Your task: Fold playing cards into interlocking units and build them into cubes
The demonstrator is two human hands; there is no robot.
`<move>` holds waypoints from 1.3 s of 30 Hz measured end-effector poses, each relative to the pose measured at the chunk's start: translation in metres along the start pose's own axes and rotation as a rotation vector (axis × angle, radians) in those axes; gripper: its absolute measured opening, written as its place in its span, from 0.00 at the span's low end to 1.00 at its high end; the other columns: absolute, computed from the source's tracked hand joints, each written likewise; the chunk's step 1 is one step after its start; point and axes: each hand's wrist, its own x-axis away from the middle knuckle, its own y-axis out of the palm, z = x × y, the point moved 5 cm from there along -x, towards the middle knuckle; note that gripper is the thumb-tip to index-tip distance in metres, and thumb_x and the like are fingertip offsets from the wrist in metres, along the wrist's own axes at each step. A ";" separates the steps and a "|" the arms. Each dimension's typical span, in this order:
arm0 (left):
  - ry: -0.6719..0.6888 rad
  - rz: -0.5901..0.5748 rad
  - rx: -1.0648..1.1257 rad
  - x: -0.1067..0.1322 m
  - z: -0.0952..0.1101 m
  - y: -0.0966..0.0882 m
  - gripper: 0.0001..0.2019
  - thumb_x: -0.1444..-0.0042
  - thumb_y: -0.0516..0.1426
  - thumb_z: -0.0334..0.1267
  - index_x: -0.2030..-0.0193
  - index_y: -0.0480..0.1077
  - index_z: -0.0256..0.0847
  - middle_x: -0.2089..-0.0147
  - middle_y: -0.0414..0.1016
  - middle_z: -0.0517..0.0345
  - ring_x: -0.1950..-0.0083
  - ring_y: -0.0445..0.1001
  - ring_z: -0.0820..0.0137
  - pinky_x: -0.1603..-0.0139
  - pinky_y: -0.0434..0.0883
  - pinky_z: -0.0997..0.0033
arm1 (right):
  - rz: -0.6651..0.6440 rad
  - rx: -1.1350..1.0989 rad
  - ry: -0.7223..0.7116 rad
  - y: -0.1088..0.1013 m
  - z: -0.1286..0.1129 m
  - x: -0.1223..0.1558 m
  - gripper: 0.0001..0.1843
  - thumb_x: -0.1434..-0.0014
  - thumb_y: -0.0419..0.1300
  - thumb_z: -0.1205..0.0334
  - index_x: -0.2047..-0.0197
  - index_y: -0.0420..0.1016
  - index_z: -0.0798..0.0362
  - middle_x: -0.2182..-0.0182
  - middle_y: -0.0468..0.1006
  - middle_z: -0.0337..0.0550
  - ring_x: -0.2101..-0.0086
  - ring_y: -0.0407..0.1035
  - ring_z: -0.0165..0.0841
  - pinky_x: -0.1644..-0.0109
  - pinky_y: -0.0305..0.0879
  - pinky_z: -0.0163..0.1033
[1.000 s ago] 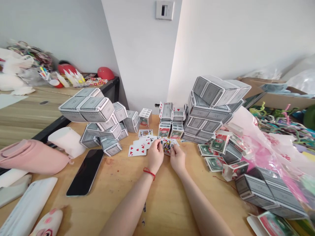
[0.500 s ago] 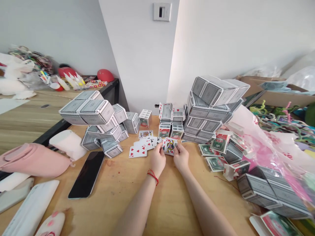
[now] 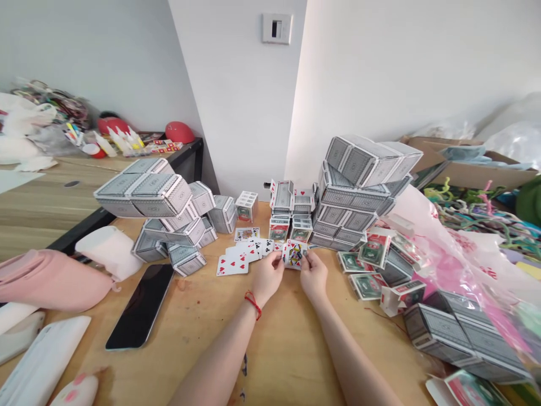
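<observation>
A small bunch of playing cards (image 3: 295, 254), a queen on its face, is held upright between my two hands just above the table. My left hand (image 3: 267, 274), with a red string at the wrist, pinches the left edge. The right edge is gripped by the closed fingers of my right hand (image 3: 314, 275). To the left, face-up playing cards (image 3: 233, 263) lie overlapped in a row on the wood, partly hidden behind my left hand. A face card (image 3: 247, 234) lies behind that row.
Folded-card blocks are stacked at left (image 3: 158, 194) and right (image 3: 355, 194). Card boxes (image 3: 279, 228) stand at the back. Left of my arms lie a black phone (image 3: 140, 307) and a pink pouch (image 3: 63, 279). Green-and-red card boxes (image 3: 367, 286) and plastic bags (image 3: 469, 248) crowd the right.
The view has shifted slightly. My left hand has moved a little left from the face of the held cards, showing more of the queen. Both hands still hold the cards.
</observation>
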 end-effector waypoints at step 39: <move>0.161 0.103 -0.316 0.004 0.012 -0.003 0.16 0.49 0.51 0.29 0.54 0.69 0.41 0.59 0.74 0.51 0.57 0.71 0.65 0.55 0.67 0.65 | -0.045 -0.350 0.271 0.014 0.000 0.010 0.14 0.49 0.54 0.51 0.72 0.67 0.55 0.77 0.73 0.42 0.77 0.65 0.32 0.74 0.58 0.33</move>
